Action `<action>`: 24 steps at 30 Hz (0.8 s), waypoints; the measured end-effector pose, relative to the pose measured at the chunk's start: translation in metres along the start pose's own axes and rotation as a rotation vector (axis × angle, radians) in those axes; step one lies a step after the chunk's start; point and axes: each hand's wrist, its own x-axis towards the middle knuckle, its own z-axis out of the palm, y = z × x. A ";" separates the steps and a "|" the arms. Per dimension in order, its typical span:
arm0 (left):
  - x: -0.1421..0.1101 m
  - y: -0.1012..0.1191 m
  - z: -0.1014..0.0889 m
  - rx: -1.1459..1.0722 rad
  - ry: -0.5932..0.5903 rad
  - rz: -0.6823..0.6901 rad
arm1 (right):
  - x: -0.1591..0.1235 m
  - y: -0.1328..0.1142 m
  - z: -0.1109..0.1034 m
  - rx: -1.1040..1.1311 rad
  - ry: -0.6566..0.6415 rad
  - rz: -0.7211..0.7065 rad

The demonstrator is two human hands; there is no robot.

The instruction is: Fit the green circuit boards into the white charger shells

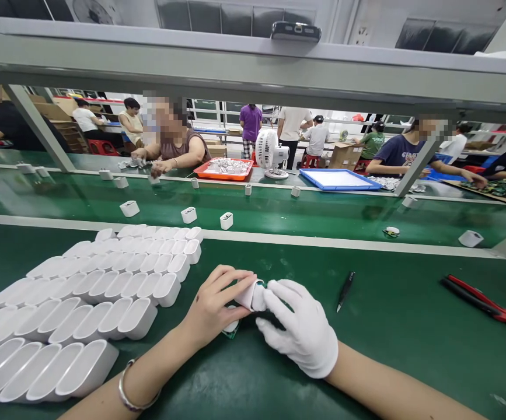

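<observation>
Bracelet (139, 389) nearest; bare left hand (216, 300) pinching white case (245, 296) over table's near side (375, 356), gloved right hand (300, 328) curled against white-topped board (260, 298) at its mouth, pinch unclear; likely inserting, next wanting straight push.

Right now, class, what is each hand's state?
Left hand: closed, holding a white housing.
Right hand: gloved, at the circuit board by the housing's mouth; grip cannot be told.
</observation>
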 end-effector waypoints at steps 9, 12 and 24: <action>0.000 0.000 0.000 -0.050 0.022 -0.058 | -0.010 0.006 0.013 0.063 0.068 -0.061; 0.001 -0.001 0.000 -0.029 0.034 -0.046 | -0.007 0.017 0.015 0.075 0.031 0.045; -0.002 -0.008 0.002 0.040 0.026 -0.183 | 0.012 0.013 0.006 -0.123 -0.500 0.253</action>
